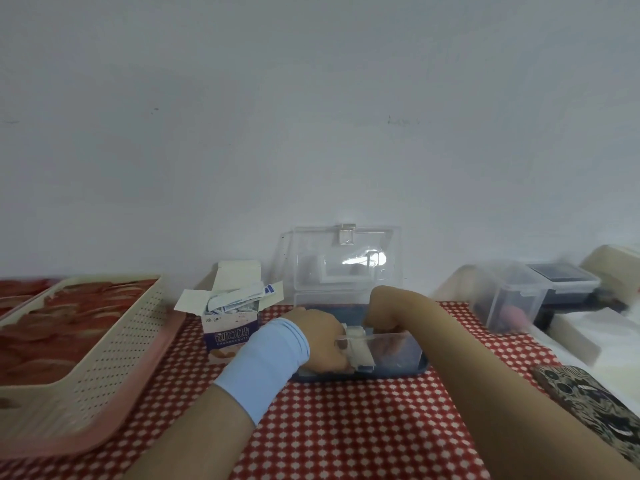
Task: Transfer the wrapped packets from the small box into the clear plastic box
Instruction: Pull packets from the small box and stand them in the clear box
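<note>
Both hands are inside the clear box (pixel 398 367): left grip (pixel 323 341) closed on a packet stack (pixel 360 348), long axis front-to-back; right grip's (pixel 381 317) state can't be told.

Cloth (pixel 346 427) on the counter: red with a regular white dot pattern. Perforated basket (pixel 104 348): cream, resting on a pink tray (pixel 86 441). Small box (pixel 230 332): white top, purple band with white lettering, and what appears to be an orange print at the base. Packets (pixel 239 299) inside: white with blue markings. Clear plastic box (pixel 394 355): transparent, dark blue base. Wrist sleeve (pixel 266 362): light blue. Wall (pixel 311 116): plain pale grey.
</note>
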The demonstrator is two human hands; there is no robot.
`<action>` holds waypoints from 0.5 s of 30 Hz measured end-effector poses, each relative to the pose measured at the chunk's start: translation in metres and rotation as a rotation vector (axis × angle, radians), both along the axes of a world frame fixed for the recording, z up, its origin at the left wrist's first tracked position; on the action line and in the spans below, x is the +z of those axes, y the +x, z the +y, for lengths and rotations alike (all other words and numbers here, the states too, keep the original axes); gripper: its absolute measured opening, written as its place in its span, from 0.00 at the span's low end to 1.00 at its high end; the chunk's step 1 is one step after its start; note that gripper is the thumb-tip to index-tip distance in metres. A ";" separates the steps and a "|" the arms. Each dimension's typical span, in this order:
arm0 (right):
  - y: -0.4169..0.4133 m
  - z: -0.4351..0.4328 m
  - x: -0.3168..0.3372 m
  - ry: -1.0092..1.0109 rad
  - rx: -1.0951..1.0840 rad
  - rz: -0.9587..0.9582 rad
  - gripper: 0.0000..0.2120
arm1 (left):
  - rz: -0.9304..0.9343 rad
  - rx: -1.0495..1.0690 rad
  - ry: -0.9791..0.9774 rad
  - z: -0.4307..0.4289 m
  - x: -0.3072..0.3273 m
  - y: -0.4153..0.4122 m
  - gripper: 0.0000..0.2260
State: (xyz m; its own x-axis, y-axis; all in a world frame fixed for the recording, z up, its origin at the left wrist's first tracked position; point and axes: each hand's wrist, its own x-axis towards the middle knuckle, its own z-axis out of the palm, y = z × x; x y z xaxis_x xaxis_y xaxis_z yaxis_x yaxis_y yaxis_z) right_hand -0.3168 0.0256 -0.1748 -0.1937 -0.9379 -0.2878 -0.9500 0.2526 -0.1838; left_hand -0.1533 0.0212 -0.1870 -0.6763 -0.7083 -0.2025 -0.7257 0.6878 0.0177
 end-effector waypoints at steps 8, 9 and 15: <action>0.023 0.005 0.057 -0.372 -0.082 -0.183 0.09 | 0.649 0.130 0.035 -0.014 0.055 0.073 0.11; 0.034 0.006 0.062 -0.447 -0.022 -0.209 0.10 | 0.683 0.173 -0.016 -0.021 0.057 0.086 0.09; 0.109 0.004 0.054 -0.584 0.317 -0.183 0.13 | 0.659 0.485 -0.125 -0.055 0.030 0.152 0.09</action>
State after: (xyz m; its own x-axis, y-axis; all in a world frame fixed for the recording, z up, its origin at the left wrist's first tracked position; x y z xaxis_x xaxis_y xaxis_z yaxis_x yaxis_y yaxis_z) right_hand -0.2080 0.0293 -0.1207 0.1193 -0.9524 0.2804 -0.9024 -0.2218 -0.3694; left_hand -0.0015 -0.0336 -0.1568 -0.2417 -0.9430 0.2286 -0.8100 0.3258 0.4876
